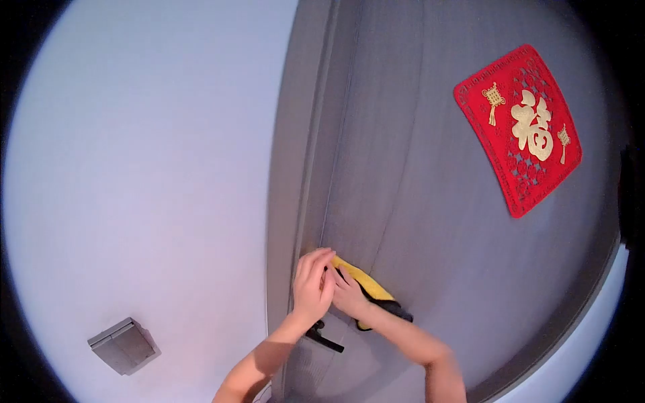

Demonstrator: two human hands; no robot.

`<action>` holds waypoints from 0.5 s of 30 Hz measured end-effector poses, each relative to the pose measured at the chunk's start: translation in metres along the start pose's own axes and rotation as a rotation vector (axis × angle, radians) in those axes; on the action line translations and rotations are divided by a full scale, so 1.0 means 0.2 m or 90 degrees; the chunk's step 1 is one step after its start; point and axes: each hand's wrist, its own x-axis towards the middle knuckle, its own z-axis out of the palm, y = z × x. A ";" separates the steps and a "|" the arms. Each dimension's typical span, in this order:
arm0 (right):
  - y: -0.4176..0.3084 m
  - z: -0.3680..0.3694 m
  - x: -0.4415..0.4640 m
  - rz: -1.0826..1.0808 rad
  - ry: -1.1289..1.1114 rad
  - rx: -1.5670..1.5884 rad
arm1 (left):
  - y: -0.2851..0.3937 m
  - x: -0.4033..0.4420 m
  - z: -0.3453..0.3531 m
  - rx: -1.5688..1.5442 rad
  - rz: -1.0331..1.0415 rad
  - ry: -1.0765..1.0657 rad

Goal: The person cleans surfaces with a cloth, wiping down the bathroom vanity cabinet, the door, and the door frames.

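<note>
Losing the cloth (366, 279) looks the likeliest trouble from here: its dark end sticks out below and to the right of your right hand (347, 295), and if your fingers let up, it could slide down the door (416, 168). That end might also snag on the black handle (329, 341), just below your hands, should you pull downward. Your left hand (312, 285) is lightly cupped, fingers nearly straight and together, tips by the cloth's upper end; its palm side is hidden, so whether it pinches anything cannot be told. Your right hand lies against the cloth, fingers tucked beside the left; whether they grip or merely press does not show. Left of your hands runs the frame (289, 168), then the pale wall (148, 168), with a grey box (123, 346) lower down, well apart. Farthest off, up and right, a red sign (500, 134) with a gold character is on the door.
</note>
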 end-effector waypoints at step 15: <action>1.10 -0.67 2.01 0.448 0.433 0.368 | 0.08 0.23 -0.24 0.086 0.031 0.107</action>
